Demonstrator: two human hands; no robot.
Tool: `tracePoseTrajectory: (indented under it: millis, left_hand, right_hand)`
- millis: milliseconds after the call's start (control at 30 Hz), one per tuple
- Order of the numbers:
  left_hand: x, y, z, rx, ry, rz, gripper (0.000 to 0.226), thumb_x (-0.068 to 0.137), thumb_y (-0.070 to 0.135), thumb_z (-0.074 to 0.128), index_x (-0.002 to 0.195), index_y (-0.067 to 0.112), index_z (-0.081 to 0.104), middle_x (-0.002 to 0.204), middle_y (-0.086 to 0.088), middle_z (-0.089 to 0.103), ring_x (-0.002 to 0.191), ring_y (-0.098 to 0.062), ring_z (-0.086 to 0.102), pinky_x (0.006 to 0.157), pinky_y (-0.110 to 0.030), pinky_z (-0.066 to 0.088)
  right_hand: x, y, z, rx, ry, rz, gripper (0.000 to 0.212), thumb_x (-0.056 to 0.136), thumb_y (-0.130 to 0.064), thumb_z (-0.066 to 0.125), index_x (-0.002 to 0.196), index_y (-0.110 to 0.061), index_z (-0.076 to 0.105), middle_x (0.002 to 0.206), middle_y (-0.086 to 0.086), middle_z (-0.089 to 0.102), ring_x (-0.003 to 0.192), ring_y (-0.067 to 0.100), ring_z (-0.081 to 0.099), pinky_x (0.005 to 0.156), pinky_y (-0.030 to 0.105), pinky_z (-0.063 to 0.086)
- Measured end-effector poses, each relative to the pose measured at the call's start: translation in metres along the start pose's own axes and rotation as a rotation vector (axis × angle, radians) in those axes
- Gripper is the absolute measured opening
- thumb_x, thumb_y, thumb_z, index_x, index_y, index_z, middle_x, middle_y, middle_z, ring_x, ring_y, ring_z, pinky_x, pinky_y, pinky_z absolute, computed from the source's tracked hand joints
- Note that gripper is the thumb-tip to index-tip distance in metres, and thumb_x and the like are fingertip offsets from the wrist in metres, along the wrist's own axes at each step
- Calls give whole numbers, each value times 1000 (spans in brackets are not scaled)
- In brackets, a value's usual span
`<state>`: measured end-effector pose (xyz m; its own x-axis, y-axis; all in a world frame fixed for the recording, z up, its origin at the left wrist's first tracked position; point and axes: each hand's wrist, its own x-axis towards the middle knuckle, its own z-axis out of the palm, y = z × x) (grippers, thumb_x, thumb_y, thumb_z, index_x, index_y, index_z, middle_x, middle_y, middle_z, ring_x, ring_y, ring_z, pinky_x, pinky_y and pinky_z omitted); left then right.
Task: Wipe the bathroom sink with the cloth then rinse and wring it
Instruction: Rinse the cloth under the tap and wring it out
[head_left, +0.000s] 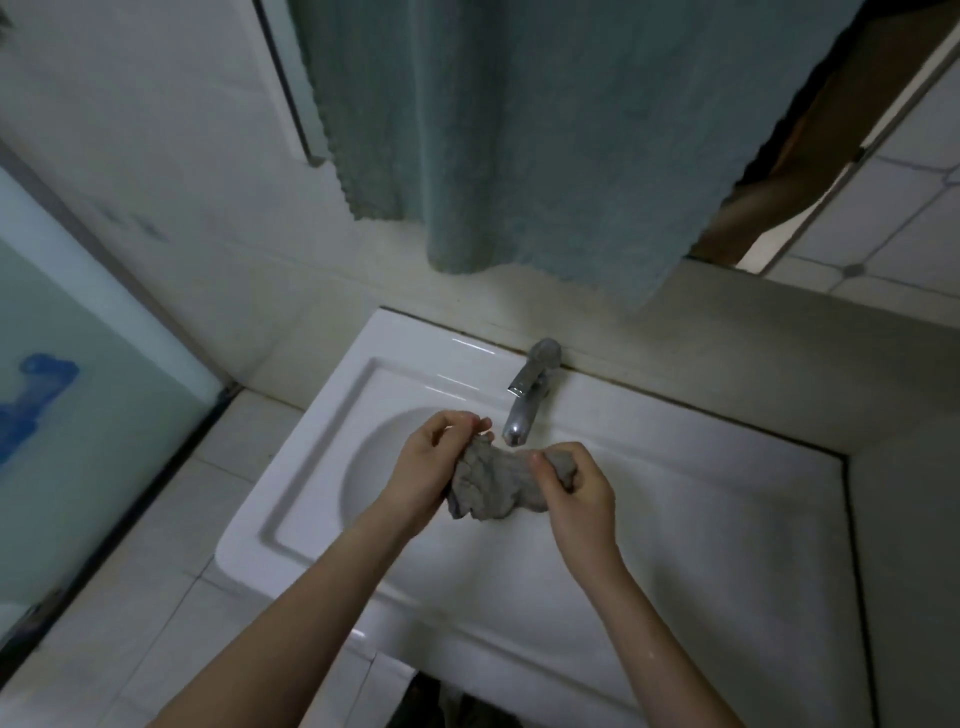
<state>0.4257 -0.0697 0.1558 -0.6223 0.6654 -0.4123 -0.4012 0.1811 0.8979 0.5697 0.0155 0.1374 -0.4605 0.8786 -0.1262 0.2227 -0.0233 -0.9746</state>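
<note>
A grey, crumpled cloth (493, 483) hangs bunched between both hands over the white sink (322, 415). My left hand (431, 462) grips its left end, fingers curled near the tap's spout. My right hand (576, 488) is closed around its right end. The chrome tap (527, 395) stands at the back of the basin, its spout just above the cloth. No water stream is visible from it.
A teal towel (519, 130) hangs on the wall above the tap. A frosted glass panel (78, 415) with a blue pattern stands to the left. White tiles surround the sink, and a mirror edge (857, 156) shows at upper right.
</note>
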Motion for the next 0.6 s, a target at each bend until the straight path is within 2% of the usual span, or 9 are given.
tracePoseTrajectory:
  millis: [67,100,200,300,333,400,500,533,600]
  left_hand:
    - [-14,12,-6,250,41,138,21,99,19,48,104,10,66,102,2,73,84,-7,67,54,-19,51]
    - [-20,17,-8,325,62,212,22,99,20,46,103,12,66,99,3,72,76,-4,65,48,-17,47]
    - [-27,28,-11,496,89,346,22,98,26,47,91,17,66,81,3,69,69,-7,62,50,-18,46]
    - [-24,38,-17,645,45,287,27,93,38,51,77,20,63,65,-4,65,49,-14,58,52,-27,45]
    - [-23,41,-19,629,26,250,28,93,39,52,78,18,64,67,-8,66,48,-15,58,50,-26,45]
    - [-21,43,-21,513,-12,185,29,91,40,52,84,15,65,78,-16,68,59,-19,61,56,-28,49]
    - [-21,36,-18,305,-83,63,27,90,38,55,95,13,64,86,-12,64,75,-22,59,65,-35,48]
    - [-21,33,-15,269,-105,36,25,92,35,55,98,11,62,87,-10,62,77,-23,57,65,-36,47]
    - [-23,29,-10,213,-149,0,26,93,27,55,103,4,58,87,-12,61,76,-25,55,66,-36,46]
  right_hand:
    - [3,-9,-7,61,97,-42,14,84,-11,71,78,-16,59,64,-4,59,59,4,54,55,19,44]
    - [3,-13,-7,107,126,-48,14,84,-8,71,80,-14,60,65,-1,61,58,4,55,55,17,45]
    - [2,-20,-3,216,143,-3,16,85,-8,71,79,-17,60,73,6,64,67,11,59,60,24,48]
    - [-2,-15,-2,202,70,28,15,85,-15,71,82,-23,58,79,8,63,74,17,60,66,32,49]
    - [-4,-13,-2,145,54,21,16,85,-19,71,84,-25,57,80,8,63,74,17,60,65,31,49]
    - [-9,-12,0,-4,43,-27,21,84,-23,71,90,-30,53,87,-1,63,78,12,60,67,28,46]
    - [-21,-19,4,-213,32,-233,24,85,-24,70,102,-29,54,104,-14,59,100,6,56,79,13,42]
    - [-27,-24,7,-225,-21,-284,23,85,-25,69,102,-28,55,105,-13,59,102,5,54,78,8,40]
    - [-37,-27,17,-259,-147,-343,25,83,-32,69,104,-26,57,104,-11,60,100,4,54,76,5,40]
